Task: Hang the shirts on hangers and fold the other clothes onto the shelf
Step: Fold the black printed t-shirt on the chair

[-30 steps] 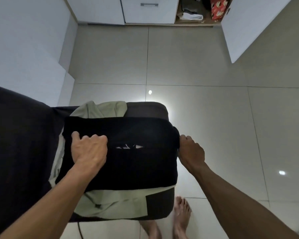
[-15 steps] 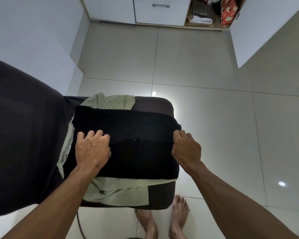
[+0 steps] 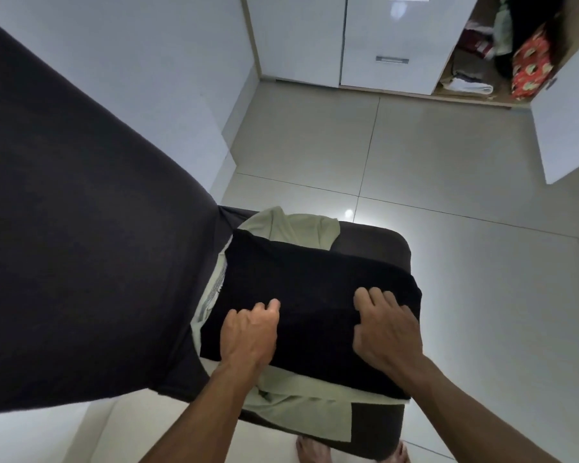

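The step in hand seems to be the folding of a black, soft cloth garment [image 3: 315, 295], not the hanging of a shirt. It lies as a rough rectangle on the dark upholstered seat [image 3: 375, 242], over a pale green, crumpled cloth piece [image 3: 298, 225], and it reaches to the right edge of the seat. The left hand [image 3: 249, 332] lies on its near left part with fingers curled into the cloth; it probably pinches a fold, but I cannot tell for sure. The right hand [image 3: 386, 329] lies on its near right part, fingers bent and pressing down. The two hands are apart.

I judge the next move needs one more fold, then carrying the garment to the open white wardrobe shelf [image 3: 465, 95] at the far right.
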The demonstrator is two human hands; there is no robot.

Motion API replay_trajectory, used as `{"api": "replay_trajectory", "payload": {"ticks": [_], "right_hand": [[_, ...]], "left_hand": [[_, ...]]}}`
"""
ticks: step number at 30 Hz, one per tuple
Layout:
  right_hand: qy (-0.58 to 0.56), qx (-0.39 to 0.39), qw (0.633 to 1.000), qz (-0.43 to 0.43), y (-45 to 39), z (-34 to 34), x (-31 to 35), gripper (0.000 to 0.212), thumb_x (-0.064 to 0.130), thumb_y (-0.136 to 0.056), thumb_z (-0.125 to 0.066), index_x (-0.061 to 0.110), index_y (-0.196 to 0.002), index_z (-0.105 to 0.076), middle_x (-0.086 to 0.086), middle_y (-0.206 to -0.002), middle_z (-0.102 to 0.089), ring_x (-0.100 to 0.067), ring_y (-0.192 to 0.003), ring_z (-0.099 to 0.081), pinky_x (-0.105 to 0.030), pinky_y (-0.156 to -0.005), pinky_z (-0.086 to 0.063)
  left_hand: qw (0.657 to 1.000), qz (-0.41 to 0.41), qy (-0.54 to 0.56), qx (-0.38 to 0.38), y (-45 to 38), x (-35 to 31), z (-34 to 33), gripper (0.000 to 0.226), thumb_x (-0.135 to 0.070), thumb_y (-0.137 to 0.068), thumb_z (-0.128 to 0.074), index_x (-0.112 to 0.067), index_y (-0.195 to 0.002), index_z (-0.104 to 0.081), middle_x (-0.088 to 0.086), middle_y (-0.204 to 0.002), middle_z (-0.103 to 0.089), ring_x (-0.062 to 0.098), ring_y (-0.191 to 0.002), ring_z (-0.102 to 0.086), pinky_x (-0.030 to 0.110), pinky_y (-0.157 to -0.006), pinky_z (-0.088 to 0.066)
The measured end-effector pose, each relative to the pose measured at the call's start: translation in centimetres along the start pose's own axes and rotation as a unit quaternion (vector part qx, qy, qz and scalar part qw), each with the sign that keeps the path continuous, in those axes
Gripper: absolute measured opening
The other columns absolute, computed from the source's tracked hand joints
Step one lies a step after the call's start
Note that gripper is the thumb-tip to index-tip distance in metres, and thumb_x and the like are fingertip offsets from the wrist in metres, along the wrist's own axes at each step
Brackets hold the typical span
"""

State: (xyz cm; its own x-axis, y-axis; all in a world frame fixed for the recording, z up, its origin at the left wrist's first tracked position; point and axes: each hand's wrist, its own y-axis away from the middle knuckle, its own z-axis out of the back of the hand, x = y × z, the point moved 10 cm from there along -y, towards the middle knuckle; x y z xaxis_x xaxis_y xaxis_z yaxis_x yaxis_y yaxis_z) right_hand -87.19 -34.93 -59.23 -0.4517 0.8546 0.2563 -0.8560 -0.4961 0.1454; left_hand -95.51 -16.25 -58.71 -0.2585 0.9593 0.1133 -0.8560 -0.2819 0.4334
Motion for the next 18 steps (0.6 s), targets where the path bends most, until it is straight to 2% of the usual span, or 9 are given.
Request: {"api": "replay_trajectory", "payload": {"ticks": [2,4,9,12,14,16,18], "right_hand": [[0.021,0.06,0.998,0.006,-0.5,-1.0,1.4,0.042,0.021,-0.077,-0.059,0.023,-0.118,-0.049,0.006,-0.099,-0.056,-0.015,-0.084,-0.051,-0.028,-0.063,-0.042],[0.029,0.108,0.994,-0.002,-0.8,-1.8,2.0,0.05,0.025,-0.084,-0.054,0.025,-0.131,-0.039,0.006,-0.112,-0.054,-0.016,-0.098,-0.051,-0.028,-0.072,-0.046],[0.026,0.164,0.986,-0.021,-1.5,-2.5,1.9,0.057,0.028,-0.086,-0.055,0.027,-0.138,-0.03,0.006,-0.117,-0.05,-0.015,-0.101,-0.049,-0.027,-0.07,-0.043],[0.032,0.207,0.977,-0.028,-1.9,-2.7,1.7,0.059,0.033,-0.084,-0.058,0.027,-0.136,-0.03,0.006,-0.116,-0.05,-0.016,-0.103,-0.05,-0.028,-0.07,-0.043],[0.03,0.231,0.972,-0.035,-2.6,-2.4,2.1,0.046,0.038,-0.085,-0.054,0.027,-0.126,-0.038,0.006,-0.11,-0.052,-0.016,-0.098,-0.053,-0.03,-0.071,-0.045],[0.008,0.222,0.974,-0.04,-3.9,-1.4,2.6,0.028,0.04,-0.086,-0.05,0.026,-0.11,-0.045,0.006,-0.102,-0.051,-0.014,-0.089,-0.053,-0.032,-0.073,-0.05],[-0.009,0.151,0.988,-0.024,-5.9,0.2,3.5,0.025,0.038,-0.087,-0.05,0.025,-0.109,-0.046,0.006,-0.105,-0.049,-0.014,-0.091,-0.05,-0.034,-0.075,-0.052]], "left_hand": [[0.999,0.004,0.033,0.015,0.3,-0.1,-0.3,0.044,-0.007,-0.093,-0.052,-0.023,-0.133,-0.045,-0.002,-0.097,-0.063,0.019,-0.083,-0.065,0.034,-0.076,-0.053],[0.998,0.008,0.063,0.03,1.0,-0.1,-0.8,0.045,-0.007,-0.093,-0.053,-0.022,-0.134,-0.043,-0.001,-0.099,-0.062,0.02,-0.087,-0.064,0.034,-0.076,-0.053],[0.995,0.024,0.085,0.046,1.7,0.4,-1.9,0.055,-0.009,-0.092,-0.055,-0.024,-0.142,-0.035,0.002,-0.108,-0.061,0.023,-0.096,-0.064,0.036,-0.082,-0.052],[0.988,0.03,0.115,0.104,1.9,0.7,-2.6,0.06,-0.03,-0.085,-0.063,-0.025,-0.139,-0.034,0.002,-0.109,-0.061,0.025,-0.101,-0.062,0.038,-0.086,-0.049],[0.978,0.043,0.148,0.14,2.0,1.5,-2.7,0.057,-0.055,-0.082,-0.058,-0.025,-0.128,-0.042,0.001,-0.106,-0.063,0.025,-0.101,-0.062,0.039,-0.085,-0.047],[0.976,0.079,0.172,0.11,1.1,3.3,-1.2,0.061,-0.074,-0.083,-0.043,-0.023,-0.115,-0.05,0.002,-0.103,-0.066,0.026,-0.099,-0.064,0.039,-0.083,-0.046],[0.971,0.129,0.2,-0.001,-0.7,5.7,1.9,0.052,-0.067,-0.093,-0.034,-0.022,-0.113,-0.049,0.004,-0.102,-0.069,0.027,-0.092,-0.065,0.038,-0.078,-0.049]]}}
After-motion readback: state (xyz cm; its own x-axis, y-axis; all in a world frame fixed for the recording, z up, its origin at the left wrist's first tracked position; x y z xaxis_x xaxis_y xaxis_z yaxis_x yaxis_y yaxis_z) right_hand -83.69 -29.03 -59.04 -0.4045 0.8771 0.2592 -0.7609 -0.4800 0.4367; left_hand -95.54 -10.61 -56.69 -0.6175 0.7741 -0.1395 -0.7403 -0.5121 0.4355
